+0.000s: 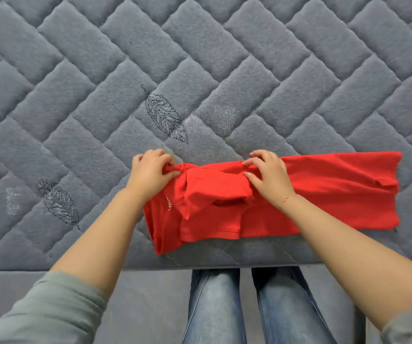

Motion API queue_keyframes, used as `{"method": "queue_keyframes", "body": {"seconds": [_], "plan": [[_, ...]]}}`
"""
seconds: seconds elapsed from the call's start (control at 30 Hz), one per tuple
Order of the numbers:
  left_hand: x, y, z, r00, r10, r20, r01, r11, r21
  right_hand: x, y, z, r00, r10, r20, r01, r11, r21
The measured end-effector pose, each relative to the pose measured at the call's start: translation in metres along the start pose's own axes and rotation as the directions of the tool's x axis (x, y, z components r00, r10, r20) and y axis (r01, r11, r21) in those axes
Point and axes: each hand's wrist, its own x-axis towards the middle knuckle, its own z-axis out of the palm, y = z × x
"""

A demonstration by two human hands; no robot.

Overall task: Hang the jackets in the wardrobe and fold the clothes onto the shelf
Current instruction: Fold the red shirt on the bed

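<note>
I saw a bright red T-shirt (311, 194) lying folded lengthwise into a long band near the front edge of the bed, running left to right, its short sleeves doubled over the middle and small pale lettering at its left end.

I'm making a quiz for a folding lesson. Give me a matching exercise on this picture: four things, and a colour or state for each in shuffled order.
Things:
1. red garment
2. quilted mattress
3. left hand
4. jeans

States:
A. grey, stitched with leaves
B. blue, below the mattress edge
C. lies partly folded
D. pinches red fabric at the garment's end

Pairs: 1-C, 2-A, 3-D, 4-B
</note>
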Motion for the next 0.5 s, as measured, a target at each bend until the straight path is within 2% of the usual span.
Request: {"method": "queue_keyframes", "body": {"seconds": [0.07,0.13,0.23,0.3,0.33,0.4,0.47,0.5], "plan": [[0.008,-0.015,-0.008,0.996,0.043,0.076,-0.032,0.989,-0.148,-0.003,0.009,0.0,1.0,0.006,0.008,-0.005,0.997,-0.083],[0.015,-0.027,-0.019,0.99,0.015,0.14,0.024,0.963,-0.268,-0.003,0.013,0.0,1.0,0.024,0.004,-0.023,0.989,-0.145],[0.026,-0.036,-0.023,0.978,-0.022,0.209,0.071,0.971,-0.227,0.001,0.011,0.005,0.999,0.052,-0.01,-0.053,0.975,-0.215],[0.03,-0.032,-0.018,0.981,-0.058,0.187,0.087,0.985,-0.152,0.003,0.005,0.007,0.997,0.081,-0.006,-0.081,0.973,-0.217],[0.03,-0.028,-0.016,0.989,-0.076,0.127,0.089,0.992,-0.093,0.002,0.002,0.007,0.996,0.094,-0.007,-0.093,0.974,-0.207],[0.02,-0.019,-0.015,0.988,-0.107,-0.11,0.11,0.994,0.025,-0.008,-0.003,0.008,0.994,0.096,-0.043,-0.102,0.981,-0.165],[-0.002,-0.004,-0.013,0.927,-0.166,-0.335,0.161,0.986,-0.042,-0.027,-0.006,0.009,0.989,0.077,-0.129,-0.09,0.991,-0.096],[-0.015,0.005,-0.01,0.903,-0.205,-0.377,0.166,0.977,-0.132,-0.039,-0.008,0.01,0.983,0.071,-0.171,-0.083,0.995,-0.059]]}}
